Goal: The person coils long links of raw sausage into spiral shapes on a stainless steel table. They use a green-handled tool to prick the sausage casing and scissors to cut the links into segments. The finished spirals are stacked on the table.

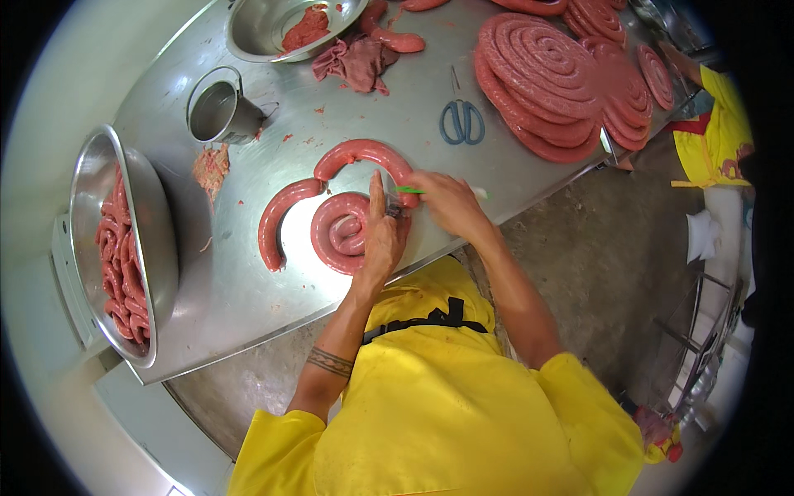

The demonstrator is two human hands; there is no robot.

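A coil of raw sausage [318,231] lies on the steel table, directly in front of me. My left hand [385,236] is closed around the sausage at the coil's right side, index finger stretched forward, a dark ring-like band on it. A thin green tool with a whitish end [409,189] is pinched in my right hand [447,202]; its exact kind is unclear. Its green part touches or nearly touches a curved sausage length [364,150] arching beyond the coil. Another short curved sausage piece [277,219] rests to the left, its end meeting that arch.
A large steel bowl of sausages [169,248] stands at left. Farther back are a metal pot [244,120], a meat bowl [240,41], a reddish cloth [356,66] and blue-handled scissors [461,122]. Stacked sausage spirals [538,74] fill the far right, near another person in yellow [715,124].
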